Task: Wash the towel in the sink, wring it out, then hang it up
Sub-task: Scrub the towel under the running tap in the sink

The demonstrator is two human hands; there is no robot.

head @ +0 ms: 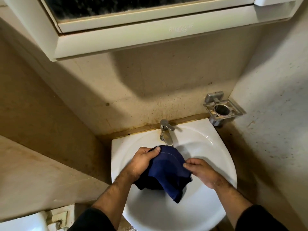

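Observation:
A dark blue towel (168, 172) hangs bunched over the white corner sink (208, 147), just below the chrome tap (165, 132). My left hand (143, 161) grips the towel's upper left edge, thumb on top of the cloth. My right hand (201, 171) pinches the towel's right edge between its fingertips. The lower end of the towel droops into the basin. No running water is visible from the tap spout.
An empty metal soap holder (222, 110) is fixed to the wall at the sink's back right. A white mirror cabinet (133, 35) juts out overhead. Stained walls close in on both sides. A white fixture (21, 222) sits at the lower left.

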